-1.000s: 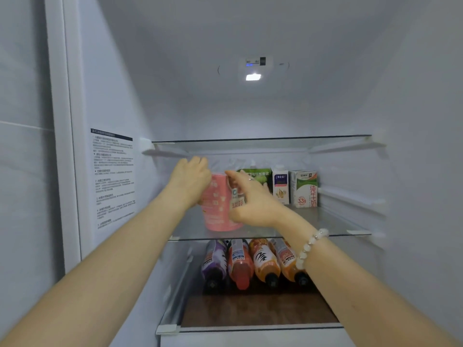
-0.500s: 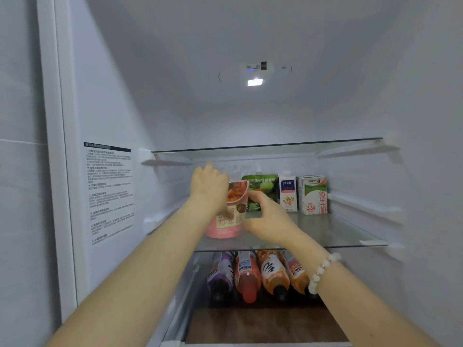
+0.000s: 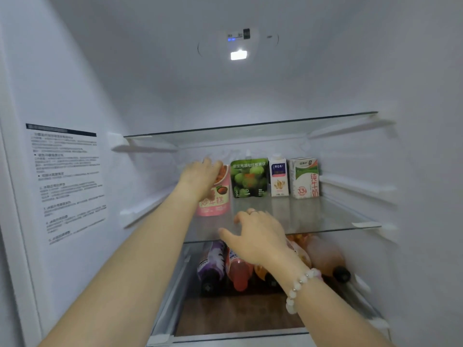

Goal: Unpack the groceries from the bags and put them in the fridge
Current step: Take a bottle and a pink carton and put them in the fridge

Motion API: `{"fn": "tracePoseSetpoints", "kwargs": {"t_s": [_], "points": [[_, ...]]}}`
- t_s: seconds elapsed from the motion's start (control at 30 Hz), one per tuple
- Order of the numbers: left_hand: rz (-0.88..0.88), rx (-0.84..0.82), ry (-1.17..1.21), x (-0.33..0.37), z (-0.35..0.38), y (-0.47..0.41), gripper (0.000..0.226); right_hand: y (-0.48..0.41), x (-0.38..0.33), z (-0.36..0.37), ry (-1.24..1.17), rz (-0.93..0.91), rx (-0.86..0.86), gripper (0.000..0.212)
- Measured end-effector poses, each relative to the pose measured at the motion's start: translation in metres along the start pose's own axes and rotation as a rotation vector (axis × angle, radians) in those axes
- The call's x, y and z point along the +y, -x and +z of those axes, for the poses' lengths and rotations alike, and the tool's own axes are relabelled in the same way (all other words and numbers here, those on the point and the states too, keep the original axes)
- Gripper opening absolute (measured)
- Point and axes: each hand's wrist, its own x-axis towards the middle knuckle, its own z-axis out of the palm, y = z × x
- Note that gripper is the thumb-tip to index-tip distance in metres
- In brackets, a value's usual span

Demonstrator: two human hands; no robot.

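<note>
A pink food cup (image 3: 217, 200) stands on the middle glass shelf (image 3: 325, 216) of the open fridge, at the left end of a row. My left hand (image 3: 200, 175) grips the cup's top rim. My right hand (image 3: 255, 234) hovers near the shelf's front edge with fingers relaxed and holds nothing. Beside the cup stand a green pouch (image 3: 249, 177), a small white and blue carton (image 3: 278, 176) and a white and green milk carton (image 3: 303, 177).
Several drink bottles (image 3: 213, 266) lie side by side on the shelf below. The upper glass shelf (image 3: 250, 128) is bare. A printed label (image 3: 67, 179) is stuck on the fridge's left wall. The interior lamp (image 3: 238, 55) is lit on the ceiling.
The pink cup has moved back on the shelf, next to the green pouch. My right hand has let go of it and pulled back toward the shelf's front.
</note>
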Motion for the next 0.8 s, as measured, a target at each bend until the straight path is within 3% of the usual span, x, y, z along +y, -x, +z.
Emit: {"fn": "tracePoseSetpoints", "kwargs": {"t_s": [0.33, 0.8], "points": [[0.006, -0.025, 0.003, -0.002, 0.033, -0.045, 0.072, 0.004, 0.0, 0.005, -0.009, -0.043, 0.103, 0.052], [-0.021, 0.0, 0.012, -0.001, 0.054, -0.066, 0.071, 0.004, -0.002, 0.005, 0.001, -0.055, 0.102, 0.047]]}}
